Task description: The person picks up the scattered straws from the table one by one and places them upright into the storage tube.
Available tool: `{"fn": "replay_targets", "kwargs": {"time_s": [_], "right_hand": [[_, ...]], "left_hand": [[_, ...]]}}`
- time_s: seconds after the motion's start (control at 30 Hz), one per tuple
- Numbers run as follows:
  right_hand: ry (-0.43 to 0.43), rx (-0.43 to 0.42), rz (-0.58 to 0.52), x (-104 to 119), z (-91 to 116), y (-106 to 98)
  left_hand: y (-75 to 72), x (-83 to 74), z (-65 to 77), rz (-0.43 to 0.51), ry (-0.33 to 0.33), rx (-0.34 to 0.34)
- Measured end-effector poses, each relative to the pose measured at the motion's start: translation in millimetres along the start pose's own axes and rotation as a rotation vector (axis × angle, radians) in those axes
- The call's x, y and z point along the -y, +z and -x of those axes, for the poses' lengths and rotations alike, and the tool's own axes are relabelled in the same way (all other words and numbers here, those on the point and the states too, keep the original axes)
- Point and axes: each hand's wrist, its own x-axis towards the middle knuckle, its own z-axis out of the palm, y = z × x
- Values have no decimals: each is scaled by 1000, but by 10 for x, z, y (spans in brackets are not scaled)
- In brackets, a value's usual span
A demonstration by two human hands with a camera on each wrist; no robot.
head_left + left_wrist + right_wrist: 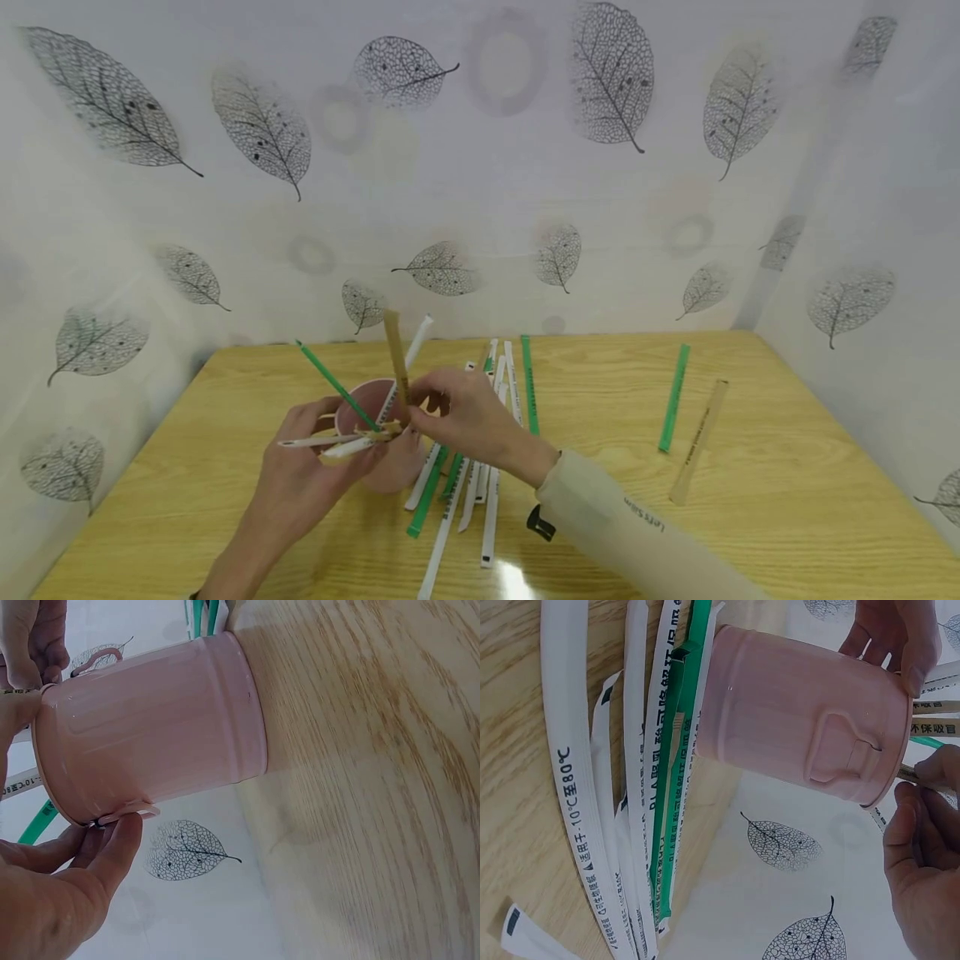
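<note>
A pink bucket (393, 468) with small side handles stands on the table, wrapped drinking straws leaning out of its mouth. My left hand (303, 475) grips its rim, thumb on the near side and fingers at the far-left handle (135, 811). A brown paper-wrapped straw (396, 350) rises almost upright at the right of the rim, pinched low between thumb and fingers of my right hand (476, 417). Inside the bucket, a green straw (330, 377) leans left and a white one (417, 342) leans right. Other white and brown straw ends poke out over my left thumb.
Just right of the bucket, white wrapped straws (490, 517) and several green ones (426, 500) lie in a loose pile. Farther right, a green straw (675, 398) and a brown straw (699, 442) lie apart. Leaf-printed cloth (510, 192) stands behind the wooden table (600, 400).
</note>
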Motion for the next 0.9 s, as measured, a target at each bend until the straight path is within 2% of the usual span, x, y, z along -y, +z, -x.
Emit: {"fn": "replay_targets", "kwargs": {"time_s": [0.27,0.33,0.43,0.5,0.6,0.67,0.77,0.83,0.9], "right_hand": [[-24,10,22,-27,23,-21],[-46,-16,45,-55,45,-67],[-30,-66,75,-116,105,-202],[50,-88,116,-180,159,-322],[279,-58,233,-319,230,-497],[466,10,307,-444,277,-576],[699,125,353,-657,357,-641],[809,184,352,-788,414,-658],[870,217,361,-898,458,-666]], "left_hand": [[0,3,-10,13,-8,1],[3,7,-13,21,-18,5],[14,9,-14,32,-11,6],[19,6,-11,33,2,-1],[16,5,-7,29,16,-13],[2,1,-4,25,13,-14],[-2,2,-4,18,10,-13],[5,7,-5,22,6,-10],[16,12,-9,18,4,-8]]}}
